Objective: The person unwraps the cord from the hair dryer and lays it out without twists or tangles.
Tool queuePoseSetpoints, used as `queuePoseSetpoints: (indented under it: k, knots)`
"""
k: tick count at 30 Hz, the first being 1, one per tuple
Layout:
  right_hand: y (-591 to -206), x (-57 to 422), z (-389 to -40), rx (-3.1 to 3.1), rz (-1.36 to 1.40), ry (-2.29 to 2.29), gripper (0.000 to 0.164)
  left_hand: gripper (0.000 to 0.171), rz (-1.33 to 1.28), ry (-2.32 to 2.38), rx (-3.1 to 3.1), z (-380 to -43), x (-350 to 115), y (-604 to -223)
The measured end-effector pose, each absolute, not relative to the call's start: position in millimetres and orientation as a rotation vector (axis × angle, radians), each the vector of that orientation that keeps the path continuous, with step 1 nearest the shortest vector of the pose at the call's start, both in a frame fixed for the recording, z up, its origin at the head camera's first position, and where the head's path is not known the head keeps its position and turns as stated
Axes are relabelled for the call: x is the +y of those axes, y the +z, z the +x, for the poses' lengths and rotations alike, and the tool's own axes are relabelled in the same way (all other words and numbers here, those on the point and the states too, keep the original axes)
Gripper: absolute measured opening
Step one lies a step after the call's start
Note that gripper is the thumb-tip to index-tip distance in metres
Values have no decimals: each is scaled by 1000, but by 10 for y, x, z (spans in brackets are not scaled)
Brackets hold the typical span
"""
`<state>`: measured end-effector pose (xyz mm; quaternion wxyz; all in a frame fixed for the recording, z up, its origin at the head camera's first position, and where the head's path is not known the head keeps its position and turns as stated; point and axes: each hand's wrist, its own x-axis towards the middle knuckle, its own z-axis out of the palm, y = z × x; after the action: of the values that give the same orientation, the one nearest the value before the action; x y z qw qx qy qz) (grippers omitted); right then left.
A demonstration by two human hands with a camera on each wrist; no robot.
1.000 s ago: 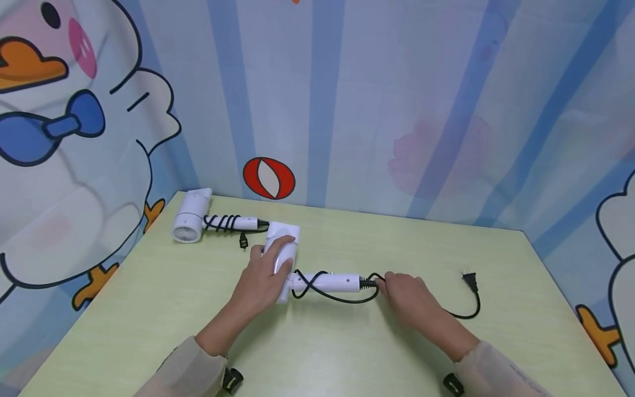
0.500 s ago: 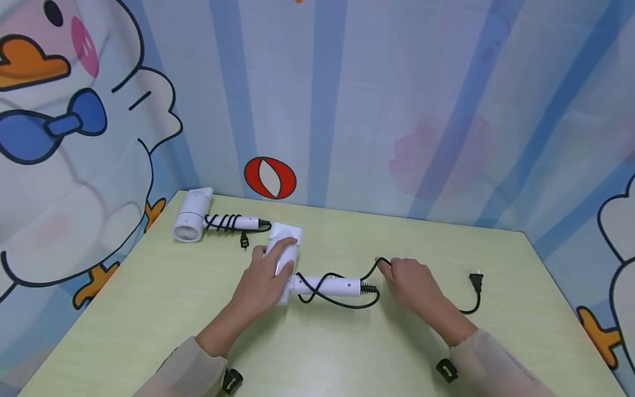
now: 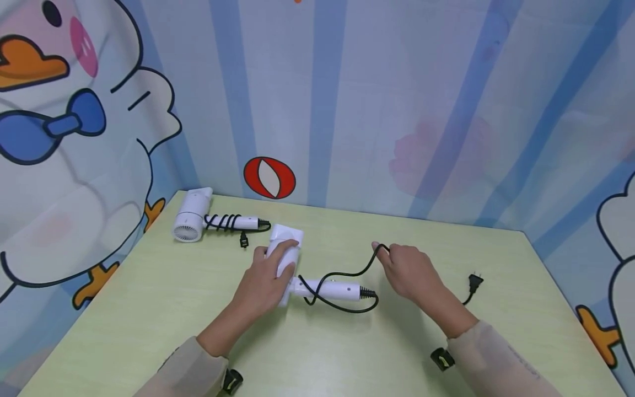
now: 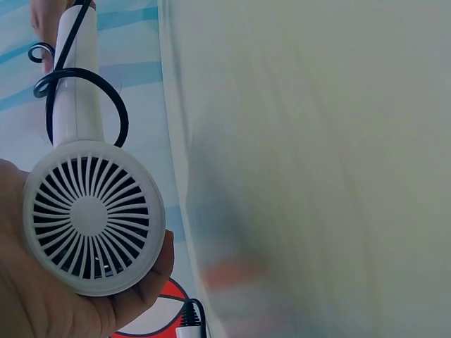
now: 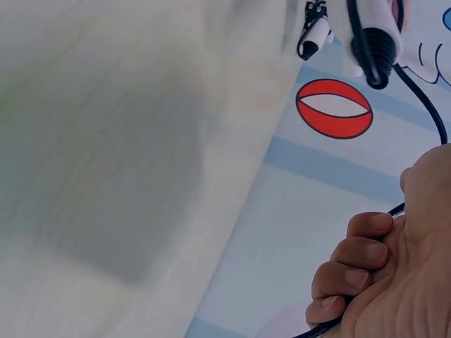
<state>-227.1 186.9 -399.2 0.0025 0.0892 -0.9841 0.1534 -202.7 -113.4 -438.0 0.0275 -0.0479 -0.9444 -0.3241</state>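
The dryer [image 4: 91, 211] is gripped by the left hand [image 3: 263, 284], its body clasped between thumb and fingers, over the middle of the table [image 3: 317, 353], with its handle [image 3: 342, 290] pointed toward the right edge. The cord [image 4: 116, 100] is held by the right hand [image 3: 412, 273], the fingers curled round it, past the end of the handle. Cord handling appears to be the step in hand: the cord is looped slackly about the handle and crossed over it, but whether it is being wound or unwound cannot be told. For the next move, a steady body and a guided pass of the cord around the handle seem to be called for; the slack loop on the near-edge side could snag. The plug [image 3: 475, 283] is left free toward the right edge; whether it is rested on the table cannot be told. By the far left corner a second dryer [image 3: 190, 218] is laid, its handle wrapped in several turns of cord, with a second plug [image 3: 244, 240] set just beside it. The wrapped handle's tip appears near the held dryer's nozzle, so a bump seems possible there. The far edge is backed by a printed curtain [image 3: 357, 110].
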Motion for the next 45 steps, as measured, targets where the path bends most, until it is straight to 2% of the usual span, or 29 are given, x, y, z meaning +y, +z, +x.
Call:
queuePoseSetpoints:
  k: [9, 28, 37, 45]
  knots:
    - [-3844, 1822, -2175, -3082, 278, 485, 73, 46, -139, -999, -2920, -2052, -1144, -4391]
    - [-3851, 1778, -2068, -2835, 307, 216, 55, 45, -131, -970, -2926, -2065, -1149, -4385]
    - [-3802, 1775, -1987, -2811, 327, 235, 55, 45, -124, -958, -2927, -2075, -1157, -4366]
    - [-3708, 1768, -1765, -2823, 394, 282, 54, 45, -101, -968, -2922, -2086, -1159, -4359]
